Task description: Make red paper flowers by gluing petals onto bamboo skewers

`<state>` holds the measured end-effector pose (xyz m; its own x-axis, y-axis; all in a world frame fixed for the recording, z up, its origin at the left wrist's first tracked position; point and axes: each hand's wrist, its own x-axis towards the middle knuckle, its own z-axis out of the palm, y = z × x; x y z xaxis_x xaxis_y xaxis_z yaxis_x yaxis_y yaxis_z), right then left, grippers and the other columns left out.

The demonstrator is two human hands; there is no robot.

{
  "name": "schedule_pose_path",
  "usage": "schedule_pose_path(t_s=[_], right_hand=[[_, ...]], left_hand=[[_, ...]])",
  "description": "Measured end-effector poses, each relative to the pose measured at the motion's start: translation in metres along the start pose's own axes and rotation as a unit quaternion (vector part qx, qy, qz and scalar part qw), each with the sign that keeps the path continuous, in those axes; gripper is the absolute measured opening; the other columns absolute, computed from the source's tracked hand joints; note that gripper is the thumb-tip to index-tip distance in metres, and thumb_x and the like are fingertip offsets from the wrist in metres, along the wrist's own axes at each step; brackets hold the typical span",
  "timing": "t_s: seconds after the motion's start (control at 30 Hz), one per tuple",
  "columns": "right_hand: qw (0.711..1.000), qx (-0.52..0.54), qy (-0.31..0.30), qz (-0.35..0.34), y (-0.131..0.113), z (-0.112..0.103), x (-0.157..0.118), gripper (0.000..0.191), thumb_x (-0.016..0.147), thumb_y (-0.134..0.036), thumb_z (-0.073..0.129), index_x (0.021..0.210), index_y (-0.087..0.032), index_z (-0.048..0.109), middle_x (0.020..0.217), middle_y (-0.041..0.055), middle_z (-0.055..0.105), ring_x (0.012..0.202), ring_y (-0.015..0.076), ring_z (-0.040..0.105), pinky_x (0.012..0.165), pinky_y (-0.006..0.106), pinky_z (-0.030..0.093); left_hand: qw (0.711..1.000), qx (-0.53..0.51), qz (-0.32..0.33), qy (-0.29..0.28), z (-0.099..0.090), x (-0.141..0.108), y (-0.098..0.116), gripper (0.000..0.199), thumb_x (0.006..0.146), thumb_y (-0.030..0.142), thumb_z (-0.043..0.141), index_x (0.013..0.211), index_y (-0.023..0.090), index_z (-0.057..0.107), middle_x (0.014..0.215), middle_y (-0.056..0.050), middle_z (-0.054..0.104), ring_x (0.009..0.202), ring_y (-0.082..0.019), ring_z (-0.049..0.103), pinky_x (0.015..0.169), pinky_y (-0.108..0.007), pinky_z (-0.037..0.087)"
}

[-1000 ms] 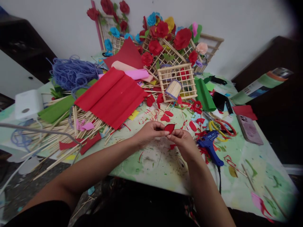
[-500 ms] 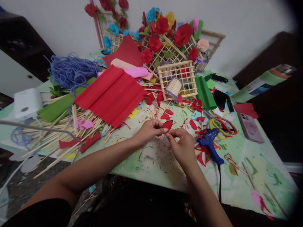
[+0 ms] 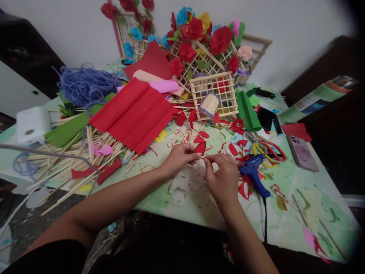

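Observation:
Between the thumb and fingers of my left hand point(image 3: 180, 158) is a small red paper petal point(image 3: 200, 147), pointed at the top and dark along its edge. My right hand point(image 3: 224, 177) sits just right of it, thumb and forefinger pinched together near the petal's base. Something tiny and pale shows at that pinch, too small to name. Loose red paper petals point(image 3: 233, 149) and thin red scraps lie on the table point(image 3: 182, 194) around both hands. A blue glue gun point(image 3: 255, 176) rests close beside my right hand.
Behind the hands stands a stick lattice frame point(image 3: 214, 95), with paper flowers point(image 3: 221, 40) further back. Red crepe paper point(image 3: 134, 114) covers a pile of sticks point(image 3: 62, 179) at left. Scissors point(image 3: 273, 150), a phone point(image 3: 302, 153) and a bottle point(image 3: 319, 99) are at right.
My right hand has drawn slightly away to the right from the petal, still pinched. The petal has tilted a little in my left hand, which stays in place.

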<state>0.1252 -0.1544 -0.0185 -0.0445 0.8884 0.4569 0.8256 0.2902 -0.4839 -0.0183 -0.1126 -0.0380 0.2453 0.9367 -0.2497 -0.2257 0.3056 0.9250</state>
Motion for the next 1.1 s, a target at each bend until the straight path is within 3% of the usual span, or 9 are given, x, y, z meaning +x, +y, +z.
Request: schedule_pose_path(t_s=[0.1,0.17,0.27,0.37,0.53,0.67,0.83,0.97,1.1], right_hand=[[0.997,-0.015,0.081,0.007,0.005,-0.002,-0.002,0.015,0.083,-0.027,0.055,0.088,-0.018,0.066,0.089,0.0079,0.062,0.089,0.0231,0.052,0.082,0.039,0.039],[0.996,-0.026,0.090,-0.001,0.004,-0.003,-0.005,0.015,0.082,-0.031,0.057,0.082,-0.020,0.067,0.087,0.0070,0.060,0.089,0.0230,0.051,0.083,0.040,0.037],[1.000,-0.010,0.026,0.009,-0.002,0.000,-0.010,0.018,0.082,-0.034,0.058,0.077,-0.021,0.070,0.083,0.0053,0.059,0.087,0.0225,0.051,0.082,0.041,0.034],[0.992,0.088,-0.039,0.076,-0.004,0.007,-0.010,0.018,0.081,-0.034,0.058,0.082,-0.021,0.071,0.085,0.0052,0.060,0.087,0.0218,0.052,0.082,0.040,0.036],[0.929,0.324,-0.050,0.174,0.003,0.020,-0.007,0.014,0.077,-0.031,0.061,0.074,-0.020,0.069,0.084,0.0036,0.060,0.085,0.0187,0.055,0.083,0.035,0.040],[0.895,0.396,-0.057,0.199,0.007,0.026,-0.009,0.016,0.077,-0.032,0.060,0.070,-0.020,0.067,0.082,0.0026,0.062,0.082,0.0177,0.055,0.080,0.033,0.041],[0.917,0.347,-0.005,0.196,0.012,0.021,-0.016,0.014,0.076,-0.030,0.061,0.068,-0.019,0.062,0.084,0.0028,0.059,0.085,0.0180,0.054,0.084,0.035,0.040],[0.948,0.259,0.044,0.182,0.029,-0.001,-0.023,0.013,0.078,-0.029,0.059,0.071,-0.018,0.060,0.086,0.0038,0.059,0.086,0.0190,0.055,0.083,0.035,0.039],[0.989,0.080,-0.037,0.121,0.047,-0.027,-0.026,0.032,0.085,-0.033,0.050,0.056,-0.019,0.049,0.064,0.0018,0.053,0.066,0.0174,0.049,0.068,0.033,0.036]], left_hand=[[0.999,-0.033,-0.027,0.010,0.001,-0.001,0.004,0.028,0.057,0.030,0.077,0.065,0.013,0.057,0.052,0.004,0.055,0.046,-0.005,0.048,0.049,-0.018,0.037],[0.998,-0.045,-0.032,0.014,0.002,-0.001,0.006,0.028,0.057,0.029,0.078,0.065,0.012,0.057,0.052,0.004,0.054,0.045,-0.004,0.047,0.048,-0.018,0.036],[0.998,-0.057,-0.024,0.016,0.003,-0.002,0.007,0.028,0.056,0.029,0.079,0.065,0.012,0.058,0.053,0.004,0.054,0.045,-0.004,0.047,0.048,-0.018,0.035],[0.998,-0.057,-0.009,0.009,0.002,-0.001,0.005,0.028,0.057,0.029,0.078,0.065,0.012,0.058,0.054,0.004,0.055,0.046,-0.004,0.047,0.049,-0.018,0.036],[0.999,-0.041,-0.002,0.000,0.002,-0.001,0.003,0.028,0.057,0.030,0.078,0.067,0.012,0.059,0.054,0.004,0.056,0.047,-0.004,0.048,0.048,-0.018,0.037],[0.999,-0.036,0.013,-0.003,0.002,-0.001,0.001,0.028,0.058,0.031,0.077,0.070,0.012,0.060,0.056,0.003,0.057,0.047,-0.005,0.048,0.049,-0.019,0.038],[0.999,-0.023,0.038,0.011,0.001,0.001,0.000,0.028,0.059,0.033,0.076,0.070,0.013,0.059,0.057,0.004,0.056,0.047,-0.005,0.046,0.049,-0.019,0.037],[0.997,-0.035,0.059,0.036,0.000,0.003,0.007,0.027,0.060,0.033,0.075,0.067,0.013,0.058,0.056,0.004,0.053,0.049,-0.005,0.046,0.051,-0.020,0.036],[0.997,-0.051,0.043,0.030,0.001,0.000,0.010,0.028,0.058,0.031,0.076,0.067,0.013,0.057,0.055,0.004,0.054,0.048,-0.005,0.045,0.050,-0.020,0.036]])
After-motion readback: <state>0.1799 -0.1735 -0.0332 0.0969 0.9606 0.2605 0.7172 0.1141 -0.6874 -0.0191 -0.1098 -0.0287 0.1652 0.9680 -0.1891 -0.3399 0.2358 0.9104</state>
